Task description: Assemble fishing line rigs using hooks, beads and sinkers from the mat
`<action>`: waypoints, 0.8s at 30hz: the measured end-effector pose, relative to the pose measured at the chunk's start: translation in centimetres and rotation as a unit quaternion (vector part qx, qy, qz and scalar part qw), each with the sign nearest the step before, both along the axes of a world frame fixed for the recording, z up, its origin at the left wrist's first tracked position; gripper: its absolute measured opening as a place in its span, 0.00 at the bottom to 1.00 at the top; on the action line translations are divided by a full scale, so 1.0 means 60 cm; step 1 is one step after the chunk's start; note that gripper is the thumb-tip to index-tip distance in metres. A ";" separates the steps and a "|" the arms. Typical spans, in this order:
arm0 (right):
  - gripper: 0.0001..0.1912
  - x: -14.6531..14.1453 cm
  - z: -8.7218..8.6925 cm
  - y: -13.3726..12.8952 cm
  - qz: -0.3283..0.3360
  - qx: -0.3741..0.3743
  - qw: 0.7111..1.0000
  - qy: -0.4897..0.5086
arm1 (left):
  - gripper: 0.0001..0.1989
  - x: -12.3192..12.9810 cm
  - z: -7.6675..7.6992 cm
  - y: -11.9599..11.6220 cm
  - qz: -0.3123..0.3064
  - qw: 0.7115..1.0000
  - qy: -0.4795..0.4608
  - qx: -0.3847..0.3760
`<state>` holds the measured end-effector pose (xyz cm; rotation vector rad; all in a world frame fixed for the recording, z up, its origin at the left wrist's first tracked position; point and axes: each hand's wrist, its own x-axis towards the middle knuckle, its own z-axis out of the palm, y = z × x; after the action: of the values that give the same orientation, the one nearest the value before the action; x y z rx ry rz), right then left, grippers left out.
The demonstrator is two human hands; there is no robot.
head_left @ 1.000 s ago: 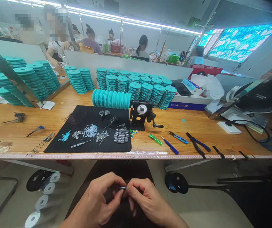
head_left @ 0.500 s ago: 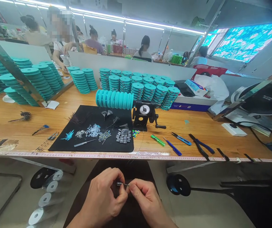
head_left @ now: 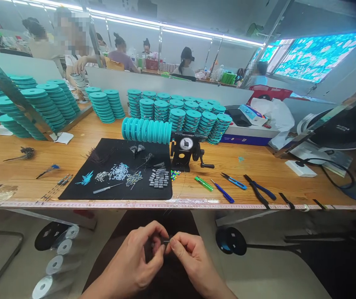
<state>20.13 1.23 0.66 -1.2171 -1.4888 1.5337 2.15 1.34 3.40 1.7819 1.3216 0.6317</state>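
Below the table edge, over my lap, my left hand and my right hand meet at the fingertips. A thin dark piece spans the gap, pinched by my right thumb and finger; my left fingers close around its other end, where a small grey cylinder is mostly hidden. In front of me a black mat carries grey cylinders, pale blue beads, turquoise sleeves and small metal parts. A black hand-crank winder holds turquoise spools behind the mat.
Right of the mat lie a green tool, a blue screwdriver, blue cutters and pliers. Stacked turquoise spools line the back. A metal post stands left. People sit beyond the partition.
The grey cylinder between my hands has become mostly hidden behind my left fingers, and my fingertips are slightly closer. The whole view has shifted a little, moving the table items left.
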 end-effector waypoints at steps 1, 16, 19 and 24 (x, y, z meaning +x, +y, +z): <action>0.22 0.000 -0.002 0.001 0.004 -0.005 1.000 0.006 | 0.06 0.002 -0.002 -0.001 -0.003 1.000 -0.001 -0.008; 0.21 0.004 -0.005 -0.002 0.008 0.004 1.000 -0.004 | 0.04 0.003 -0.011 -0.002 0.005 1.000 0.027 0.003; 0.22 0.005 -0.013 -0.003 0.014 0.004 1.000 0.000 | 0.06 0.010 -0.013 -0.003 -0.004 1.000 0.011 0.007; 0.22 0.009 -0.003 -0.005 0.009 0.027 0.999 -0.029 | 0.06 0.007 -0.022 -0.001 0.005 1.000 0.023 -0.013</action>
<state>20.69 0.90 0.51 -1.2289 -1.5719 1.4724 2.60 1.28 2.05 1.7787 1.3641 0.5802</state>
